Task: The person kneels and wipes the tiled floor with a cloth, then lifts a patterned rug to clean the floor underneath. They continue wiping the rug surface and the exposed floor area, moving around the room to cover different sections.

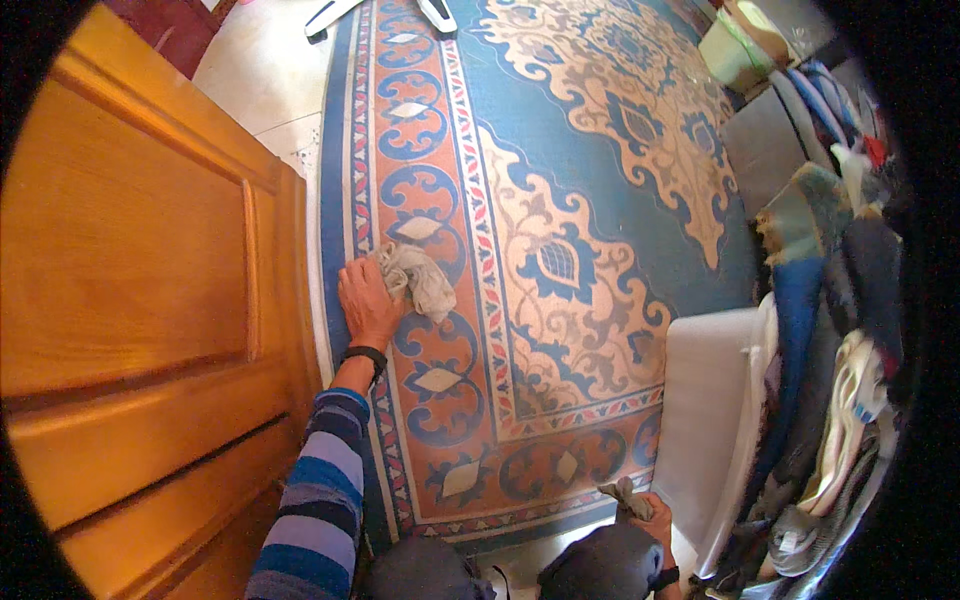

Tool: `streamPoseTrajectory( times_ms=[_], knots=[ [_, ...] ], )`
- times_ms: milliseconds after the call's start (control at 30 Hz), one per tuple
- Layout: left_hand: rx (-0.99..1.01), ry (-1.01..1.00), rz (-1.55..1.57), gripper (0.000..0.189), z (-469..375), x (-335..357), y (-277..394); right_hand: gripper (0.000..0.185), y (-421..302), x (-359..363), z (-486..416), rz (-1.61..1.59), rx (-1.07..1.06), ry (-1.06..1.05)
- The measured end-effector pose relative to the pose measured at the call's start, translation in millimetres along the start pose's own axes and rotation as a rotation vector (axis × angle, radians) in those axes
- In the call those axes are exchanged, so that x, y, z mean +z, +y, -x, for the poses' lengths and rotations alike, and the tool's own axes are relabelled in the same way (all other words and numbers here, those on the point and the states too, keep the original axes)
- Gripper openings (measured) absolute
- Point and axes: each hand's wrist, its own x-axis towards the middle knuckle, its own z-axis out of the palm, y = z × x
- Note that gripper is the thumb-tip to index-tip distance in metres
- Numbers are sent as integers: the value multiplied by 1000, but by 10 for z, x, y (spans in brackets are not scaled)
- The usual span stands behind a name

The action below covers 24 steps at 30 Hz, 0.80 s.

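Note:
My left hand (369, 300) reaches forward over the border of a patterned rug (600, 195), gripping a crumpled beige cloth (427, 281). The cloth lies bunched against the rug, just right of the fingers. Beside my right knee (600, 562), my right hand (656, 517) holds a smaller, greyish piece of cloth (628, 496). Part of that hand is hidden behind the knee. Both of my wrists wear dark bands, and the left sleeve (319, 487) is striped blue, black and light purple.
A wooden cabinet (135, 285) with panelled front rises along the left. On the right stands a whitish plastic bin (705, 405), with clothes (802, 300) piled beside it. A light green container (739, 49) sits at the far right. White legs of a stand (435, 15) rest at the rug's far end.

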Motion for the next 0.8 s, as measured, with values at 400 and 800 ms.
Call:
streamPoseTrajectory(
  times_ms=[400, 800],
  knots=[
    [-66, -107, 62, 80, 13, 21, -74, 23, -1679, 84, -486, 344, -429, 264],
    [-59, -158, 136, 88, 15, 61, -135, 43, -1141, 213, -1431, 378, -233, 108]
  ],
)
